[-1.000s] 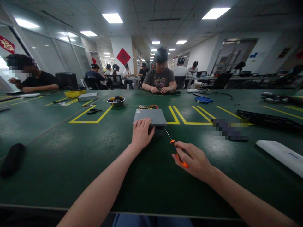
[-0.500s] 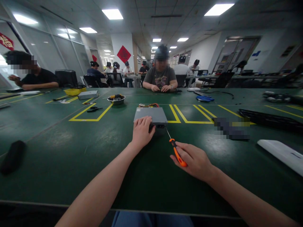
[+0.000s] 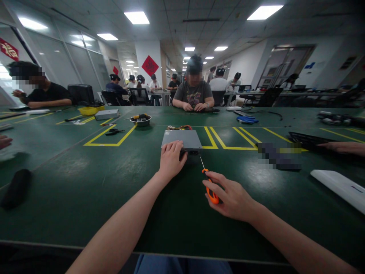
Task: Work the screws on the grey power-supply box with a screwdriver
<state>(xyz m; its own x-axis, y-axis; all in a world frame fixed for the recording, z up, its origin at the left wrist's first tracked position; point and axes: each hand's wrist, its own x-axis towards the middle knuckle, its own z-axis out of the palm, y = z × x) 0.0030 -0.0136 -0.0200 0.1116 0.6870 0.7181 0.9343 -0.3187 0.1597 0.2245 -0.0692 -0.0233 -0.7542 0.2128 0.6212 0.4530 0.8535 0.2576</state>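
Your left hand (image 3: 170, 159) lies on the grey box (image 3: 186, 139), its grip apart. Your right hand (image 3: 232, 196) has its grip clamped on the orange screwdriver (image 3: 210, 191).

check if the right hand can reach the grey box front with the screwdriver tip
Probably yes: the right hand holds the screwdriver, tip near the front of the grey box; the left hand rests further left, out of its way.

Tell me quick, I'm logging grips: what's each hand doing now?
Left hand: open, resting on the grey box.
Right hand: closed on the orange screwdriver.
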